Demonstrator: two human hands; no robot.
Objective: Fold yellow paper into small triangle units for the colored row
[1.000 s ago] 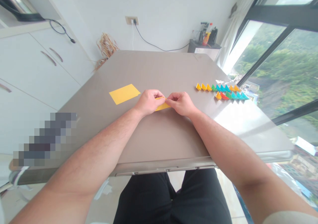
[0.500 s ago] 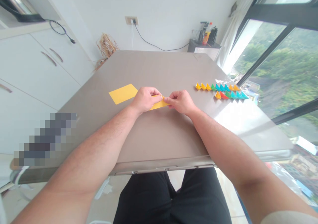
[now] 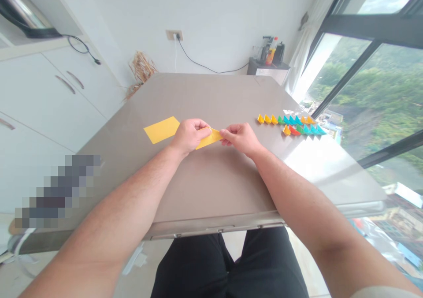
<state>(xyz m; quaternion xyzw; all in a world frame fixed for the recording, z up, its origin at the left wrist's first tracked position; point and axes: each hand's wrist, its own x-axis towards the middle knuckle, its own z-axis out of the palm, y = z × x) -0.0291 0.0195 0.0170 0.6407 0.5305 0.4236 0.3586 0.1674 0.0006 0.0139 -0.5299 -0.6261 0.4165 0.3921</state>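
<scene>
Between my two hands is a piece of folded yellow paper (image 3: 209,141), held just above the middle of the table. My left hand (image 3: 191,135) is closed on its left part, thumb on top. The fingers of my right hand (image 3: 240,138) pinch its right end. Some of the paper is covered by my left fingers. Left of my left hand, a flat yellow sheet (image 3: 161,129) lies on the table.
Two rows of small folded paper boats (image 3: 287,120) in yellow, green, blue, orange and red stand on the table (image 3: 211,95) at right. A blurred-out dark object (image 3: 62,190) lies at the left edge. Windows (image 3: 390,86) border the right side.
My right hand has slid outward to the paper's right end, so more of the yellow paper shows between my hands. The view has shifted slightly.
</scene>
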